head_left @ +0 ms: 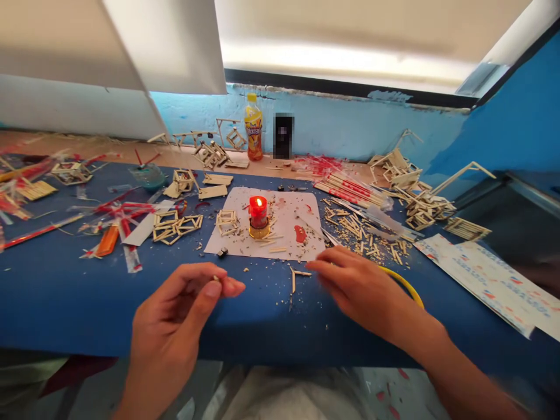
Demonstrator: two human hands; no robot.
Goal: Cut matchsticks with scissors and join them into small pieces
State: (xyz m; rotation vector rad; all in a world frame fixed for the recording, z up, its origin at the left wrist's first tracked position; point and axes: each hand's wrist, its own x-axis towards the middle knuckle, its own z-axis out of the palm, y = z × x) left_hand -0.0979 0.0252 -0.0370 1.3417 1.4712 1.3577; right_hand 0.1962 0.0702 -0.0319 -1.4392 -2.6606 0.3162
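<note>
Holding orange liquid, a bottle stands beyond left fingers pinching a fragment, right fingers unclear.

At the back, a light blue wall, roughly chipped along the top beneath a dark window frame. Overhead, a beige blind, glowing white low down; pale panels to the left. Rightward, a deeper blue wall. Below, a brownish ledge behind a blue tabletop; under its near edge, greyish floor with red scraps.
</note>
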